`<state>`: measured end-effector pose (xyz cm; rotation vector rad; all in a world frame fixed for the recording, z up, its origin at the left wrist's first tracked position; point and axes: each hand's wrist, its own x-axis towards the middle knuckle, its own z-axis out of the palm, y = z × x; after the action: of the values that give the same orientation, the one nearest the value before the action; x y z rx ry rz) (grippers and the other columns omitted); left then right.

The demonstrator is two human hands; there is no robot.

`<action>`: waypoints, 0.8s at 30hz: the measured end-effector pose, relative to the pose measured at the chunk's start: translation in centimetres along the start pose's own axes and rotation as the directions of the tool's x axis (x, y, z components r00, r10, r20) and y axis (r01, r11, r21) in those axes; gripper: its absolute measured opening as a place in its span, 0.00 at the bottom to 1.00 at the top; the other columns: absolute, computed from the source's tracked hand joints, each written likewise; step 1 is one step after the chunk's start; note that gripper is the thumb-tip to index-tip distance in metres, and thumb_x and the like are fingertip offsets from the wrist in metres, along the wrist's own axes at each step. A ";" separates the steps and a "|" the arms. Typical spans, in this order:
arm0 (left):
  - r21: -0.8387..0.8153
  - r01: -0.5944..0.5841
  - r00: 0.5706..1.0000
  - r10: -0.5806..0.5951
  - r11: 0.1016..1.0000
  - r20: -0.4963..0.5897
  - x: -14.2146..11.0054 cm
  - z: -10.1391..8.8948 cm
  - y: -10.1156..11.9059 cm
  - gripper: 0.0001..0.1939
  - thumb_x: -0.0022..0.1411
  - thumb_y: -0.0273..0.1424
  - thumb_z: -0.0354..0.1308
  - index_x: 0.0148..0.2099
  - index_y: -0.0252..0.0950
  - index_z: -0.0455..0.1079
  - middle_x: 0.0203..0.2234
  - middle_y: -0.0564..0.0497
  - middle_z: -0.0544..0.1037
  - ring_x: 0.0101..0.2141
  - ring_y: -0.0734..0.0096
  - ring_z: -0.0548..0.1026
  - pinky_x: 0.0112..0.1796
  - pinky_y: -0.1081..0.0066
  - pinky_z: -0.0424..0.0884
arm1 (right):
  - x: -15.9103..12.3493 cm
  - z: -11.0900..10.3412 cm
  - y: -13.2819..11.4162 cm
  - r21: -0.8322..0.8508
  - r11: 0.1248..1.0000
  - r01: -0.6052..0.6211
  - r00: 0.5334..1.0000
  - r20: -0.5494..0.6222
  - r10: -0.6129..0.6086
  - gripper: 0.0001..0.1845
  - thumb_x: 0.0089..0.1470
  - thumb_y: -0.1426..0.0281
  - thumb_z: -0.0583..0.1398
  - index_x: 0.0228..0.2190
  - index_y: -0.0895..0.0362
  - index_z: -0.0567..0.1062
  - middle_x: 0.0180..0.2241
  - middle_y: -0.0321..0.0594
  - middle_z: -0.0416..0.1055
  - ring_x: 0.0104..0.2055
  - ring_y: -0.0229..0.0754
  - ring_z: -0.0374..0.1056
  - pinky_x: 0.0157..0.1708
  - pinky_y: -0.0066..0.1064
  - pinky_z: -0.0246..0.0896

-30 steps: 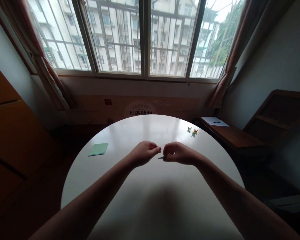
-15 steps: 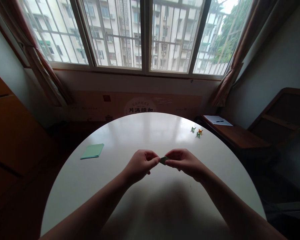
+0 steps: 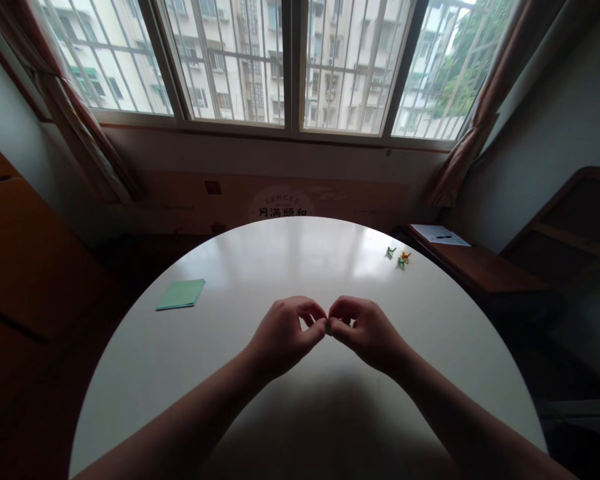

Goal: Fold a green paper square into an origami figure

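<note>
A small folded piece of green paper point(image 3: 329, 329) is pinched between my two hands above the white round table point(image 3: 180, 373). My left hand point(image 3: 291, 333) grips its left side between thumb and fingertips. From the other side my right hand point(image 3: 363, 330) pinches it too, and the fingertips of both hands almost meet. Most of the paper is hidden behind the fingers. Beyond my right hand lie a green folded paper figure point(image 3: 391, 252), a second green one point(image 3: 401, 264) and an orange one point(image 3: 405, 256).
At the table's left lies a stack of green paper squares point(image 3: 181, 293). A wooden bench point(image 3: 485, 270) past the right edge bears a white sheet point(image 3: 433, 233) with a pen point(image 3: 444, 237). A cardboard box point(image 3: 220, 200) stands under the window.
My hands have come closer together and the fingers now cover more of the green paper. The view has tilted slightly, so the table's far edge appears higher.
</note>
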<state>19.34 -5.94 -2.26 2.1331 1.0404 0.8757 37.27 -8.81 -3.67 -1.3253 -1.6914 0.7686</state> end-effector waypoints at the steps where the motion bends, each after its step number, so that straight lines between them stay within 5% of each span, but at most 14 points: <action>1: -0.010 -0.002 1.000 0.002 1.000 -0.010 -0.1 0.1 0.0 0.05 0.56 0.28 0.59 0.31 0.36 0.77 0.26 0.51 0.80 0.29 0.69 0.76 0.28 0.74 0.68 | -0.1 0.2 -0.1 -0.046 0.999 0.023 1.000 -0.021 -0.024 0.03 0.48 0.73 0.62 0.24 0.57 0.76 0.22 0.33 0.70 0.25 0.37 0.64 0.24 0.27 0.55; 8: -0.016 -0.009 0.995 0.007 1.000 -0.103 -0.2 0.7 -0.4 0.03 0.53 0.25 0.57 0.28 0.35 0.71 0.24 0.53 0.76 0.27 0.71 0.73 0.28 0.74 0.67 | -0.6 1.0 -0.2 -0.061 0.990 0.131 0.987 -0.086 -0.136 0.04 0.52 0.71 0.62 0.26 0.56 0.78 0.24 0.35 0.75 0.25 0.38 0.67 0.26 0.27 0.59; 24: 0.102 0.032 0.998 -0.027 0.994 -0.056 0.3 -0.3 -0.4 0.05 0.51 0.27 0.55 0.25 0.36 0.70 0.20 0.53 0.74 0.24 0.70 0.71 0.26 0.72 0.63 | -0.6 0.3 -0.2 -0.086 0.988 0.129 0.983 -0.123 -0.139 0.05 0.50 0.73 0.62 0.25 0.56 0.77 0.22 0.35 0.74 0.25 0.39 0.67 0.25 0.27 0.60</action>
<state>19.08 -5.42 -2.29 2.1832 1.1645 0.8880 36.92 -9.40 -3.75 -1.2707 -1.7023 0.5325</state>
